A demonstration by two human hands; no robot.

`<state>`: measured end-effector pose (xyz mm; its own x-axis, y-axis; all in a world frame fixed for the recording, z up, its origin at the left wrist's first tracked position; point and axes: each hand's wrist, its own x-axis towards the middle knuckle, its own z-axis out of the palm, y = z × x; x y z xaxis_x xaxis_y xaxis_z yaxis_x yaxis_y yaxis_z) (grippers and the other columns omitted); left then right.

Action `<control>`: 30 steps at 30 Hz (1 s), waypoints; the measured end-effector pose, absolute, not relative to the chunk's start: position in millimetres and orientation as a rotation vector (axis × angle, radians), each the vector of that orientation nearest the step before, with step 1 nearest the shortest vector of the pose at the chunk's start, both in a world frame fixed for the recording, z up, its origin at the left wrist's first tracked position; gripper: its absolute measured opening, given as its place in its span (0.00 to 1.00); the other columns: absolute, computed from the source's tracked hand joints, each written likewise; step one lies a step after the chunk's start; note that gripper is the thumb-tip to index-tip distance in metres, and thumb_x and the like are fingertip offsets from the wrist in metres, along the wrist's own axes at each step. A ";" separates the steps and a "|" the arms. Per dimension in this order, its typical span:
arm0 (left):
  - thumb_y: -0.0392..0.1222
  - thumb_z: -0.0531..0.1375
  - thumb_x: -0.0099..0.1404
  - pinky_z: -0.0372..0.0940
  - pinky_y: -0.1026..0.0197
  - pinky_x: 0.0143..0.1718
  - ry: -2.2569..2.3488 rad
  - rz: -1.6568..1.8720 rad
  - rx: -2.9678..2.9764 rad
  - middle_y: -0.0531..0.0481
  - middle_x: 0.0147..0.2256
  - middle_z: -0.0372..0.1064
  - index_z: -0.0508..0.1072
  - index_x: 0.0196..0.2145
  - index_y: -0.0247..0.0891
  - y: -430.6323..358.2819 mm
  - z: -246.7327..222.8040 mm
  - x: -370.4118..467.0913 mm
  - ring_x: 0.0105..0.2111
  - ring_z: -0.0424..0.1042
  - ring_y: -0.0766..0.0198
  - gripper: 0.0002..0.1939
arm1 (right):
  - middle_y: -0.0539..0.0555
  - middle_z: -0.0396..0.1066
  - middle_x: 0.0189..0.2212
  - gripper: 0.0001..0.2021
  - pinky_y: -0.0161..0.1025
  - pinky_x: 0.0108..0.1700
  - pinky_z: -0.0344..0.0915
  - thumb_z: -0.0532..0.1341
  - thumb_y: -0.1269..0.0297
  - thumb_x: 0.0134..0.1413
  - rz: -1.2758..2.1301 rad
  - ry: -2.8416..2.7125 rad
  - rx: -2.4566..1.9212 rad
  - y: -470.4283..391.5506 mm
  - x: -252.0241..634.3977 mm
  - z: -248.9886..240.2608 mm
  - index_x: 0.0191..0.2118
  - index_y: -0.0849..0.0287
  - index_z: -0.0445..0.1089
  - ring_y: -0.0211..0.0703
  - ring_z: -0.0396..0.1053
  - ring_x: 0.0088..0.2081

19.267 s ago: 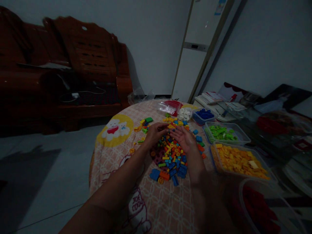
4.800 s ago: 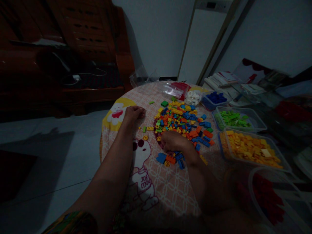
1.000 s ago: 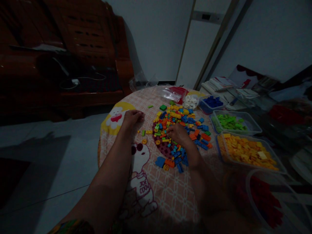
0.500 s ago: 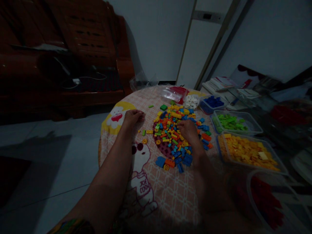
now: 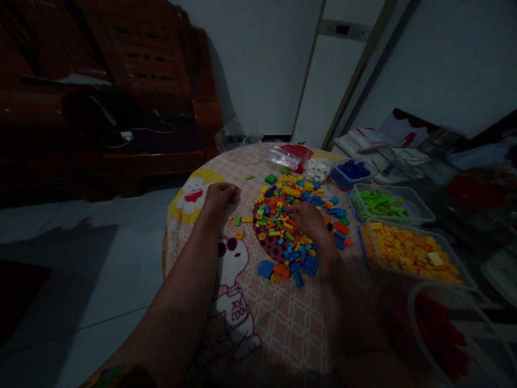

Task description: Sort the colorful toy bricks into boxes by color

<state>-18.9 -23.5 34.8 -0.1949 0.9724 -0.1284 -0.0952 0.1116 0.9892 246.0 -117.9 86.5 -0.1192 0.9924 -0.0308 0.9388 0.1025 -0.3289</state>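
A mixed heap of small toy building bricks (image 5: 278, 207) in yellow, blue, orange and green covers the middle of the table. Over its right half is my right hand (image 5: 309, 218), fingertips pinched together at the bricks; what they hold is too small and dark to name. Left of the heap, my left hand (image 5: 221, 195) rests on the tablecloth with curled fingers, their contents hidden. A yellow brick strip (image 5: 247, 219) and a small green brick (image 5: 238, 220) lie between the hands. Below them is a yellow wheel-shaped piece (image 5: 239, 235).
Clear plastic boxes line the right side: one with blue bricks (image 5: 353, 170), one with green bricks (image 5: 382, 203), one with yellow bricks (image 5: 412, 250), one with red bricks (image 5: 440, 334). White bricks (image 5: 317, 170) sit behind the heap, beside a clear tray (image 5: 285, 158).
My right hand has shifted a little left across the heap, its fingertips now nearer the middle. My left hand stays in place.
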 end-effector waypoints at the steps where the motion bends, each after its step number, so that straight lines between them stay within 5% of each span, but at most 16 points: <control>1: 0.32 0.65 0.54 0.68 0.67 0.27 1.345 1.303 0.956 0.48 0.25 0.74 0.75 0.28 0.35 -23.4 34.7 -18.9 0.22 0.71 0.68 0.03 | 0.56 0.80 0.49 0.19 0.37 0.52 0.67 0.57 0.70 0.60 0.396 -2.196 -1.913 -118.6 243.3 85.8 0.51 0.55 0.80 0.48 0.76 0.51; 6: 0.31 0.65 0.54 0.68 0.67 0.27 1.357 1.306 0.946 0.48 0.25 0.74 0.74 0.27 0.35 -21.4 33.0 -19.6 0.22 0.71 0.68 0.03 | 0.56 0.80 0.49 0.18 0.36 0.54 0.65 0.57 0.72 0.60 0.453 -2.295 -1.883 -119.4 235.3 82.8 0.49 0.55 0.81 0.47 0.75 0.52; 18: 0.32 0.66 0.54 0.68 0.66 0.27 1.347 1.309 0.956 0.48 0.26 0.75 0.75 0.27 0.35 -19.2 30.1 -20.5 0.22 0.71 0.69 0.03 | 0.55 0.80 0.37 0.05 0.34 0.39 0.63 0.67 0.64 0.55 0.484 -2.371 -1.964 -123.8 221.8 88.5 0.34 0.57 0.80 0.46 0.76 0.44; 23: 0.32 0.64 0.55 0.67 0.67 0.26 1.363 1.305 0.963 0.48 0.25 0.74 0.75 0.27 0.35 -18.9 29.9 -20.9 0.22 0.71 0.68 0.02 | 0.55 0.80 0.34 0.06 0.34 0.38 0.63 0.63 0.70 0.53 0.490 -2.355 -1.941 -122.7 223.1 86.5 0.30 0.57 0.78 0.46 0.76 0.42; 30: 0.34 0.64 0.54 0.68 0.66 0.25 1.362 1.307 0.989 0.47 0.25 0.74 0.75 0.27 0.35 -18.9 29.7 -21.5 0.21 0.70 0.69 0.01 | 0.47 0.71 0.18 0.03 0.29 0.23 0.62 0.61 0.73 0.50 0.975 -1.705 -1.793 -118.8 231.2 82.6 0.29 0.59 0.71 0.37 0.70 0.21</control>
<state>-21.5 -18.9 29.7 -0.2015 0.9738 -0.1055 -0.0653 0.0941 0.9934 231.2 -118.8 82.6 -0.0286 0.9853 -0.1686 0.6453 -0.1106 -0.7559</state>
